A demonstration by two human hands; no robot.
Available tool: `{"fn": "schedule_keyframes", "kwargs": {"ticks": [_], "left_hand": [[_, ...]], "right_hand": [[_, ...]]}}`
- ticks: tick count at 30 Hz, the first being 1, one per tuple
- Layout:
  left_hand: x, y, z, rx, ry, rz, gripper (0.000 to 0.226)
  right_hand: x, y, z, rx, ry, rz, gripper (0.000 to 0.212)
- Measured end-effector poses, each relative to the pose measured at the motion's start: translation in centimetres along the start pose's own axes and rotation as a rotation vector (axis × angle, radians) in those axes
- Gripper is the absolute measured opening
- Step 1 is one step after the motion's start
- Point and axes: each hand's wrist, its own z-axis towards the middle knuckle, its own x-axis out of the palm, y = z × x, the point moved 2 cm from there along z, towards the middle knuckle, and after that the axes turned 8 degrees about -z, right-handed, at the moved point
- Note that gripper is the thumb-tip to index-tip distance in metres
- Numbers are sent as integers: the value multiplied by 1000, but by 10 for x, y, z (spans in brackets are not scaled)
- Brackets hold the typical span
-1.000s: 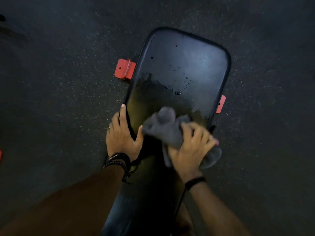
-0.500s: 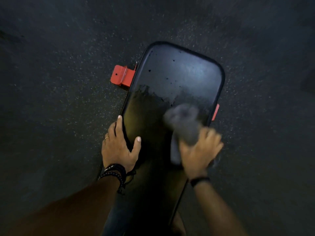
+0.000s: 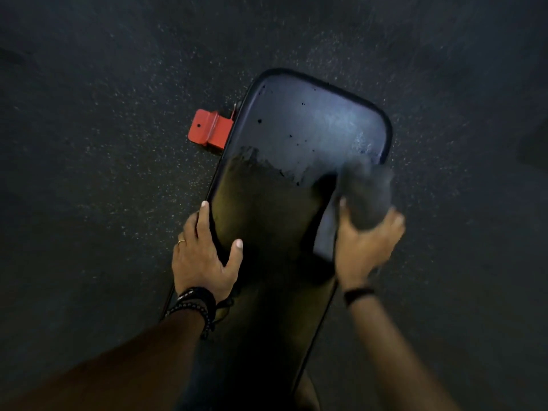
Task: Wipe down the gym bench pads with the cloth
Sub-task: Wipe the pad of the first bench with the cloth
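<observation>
Mid-wipe, by the look of it: one grey cloth (image 3: pixel 363 197), blurred, bunched under the right hand (image 3: pixel 366 244) at the right edge of the single black pad (image 3: pixel 296 137) of the bench. Right hand curled round the cloth, fingers closed over its near end, thumb up along its left side. Left hand (image 3: pixel 204 256) spread flat on the pad's left edge, fingers along the rim and thumb out across the top, holding nothing, apparently steadying.

Near part of the pad dark and glossy, probably already wiped; far part paler and hazy, dotted with small dark specks, with a ragged border between the two running across the middle. Roughly half of this pad judged done.

Next move, probably: cloth carried forward past that border and swept side to side over the hazy far end, right out to the rounded corners, with enough pressure to lift the specks.

Counted: two hands, one cloth, one pad in view, one red bracket (image 3: pixel 209 132) jutting from the pad's left side over the speckled dark floor (image 3: pixel 103 143). Any second pad not in view.
</observation>
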Motion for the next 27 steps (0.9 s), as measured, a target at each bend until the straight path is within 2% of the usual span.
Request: {"fn": "schedule_keyframes", "kwargs": {"ticks": [3, 5, 9, 12, 19, 21, 23, 25, 27], "left_hand": [[2, 2, 1, 10, 4, -4, 84], [1, 4, 0, 10, 5, 2, 84], [-1, 4, -2, 9, 19, 7, 84], [1, 3, -1, -5, 28, 15, 84], [0, 4, 0, 14, 25, 0, 84], [0, 4, -1, 4, 25, 6, 84], [-2, 4, -4, -1, 25, 2, 84], [-3, 4, -4, -11, 24, 1, 85], [-3, 2, -3, -16, 28, -4, 85]], "right_hand": [[17, 32, 101, 157, -63, 99, 68], [18, 42, 119, 173, -39, 96, 69], [-5, 6, 9, -16, 41, 23, 65], [-14, -19, -49, 62, 89, 91, 62], [12, 21, 89, 91, -14, 114, 61], [10, 20, 69, 89, -16, 93, 64], [0, 3, 13, 77, 6, 47, 62], [-15, -14, -45, 67, 91, -11, 62], [-23, -17, -62, -30, 145, -88, 61]]}}
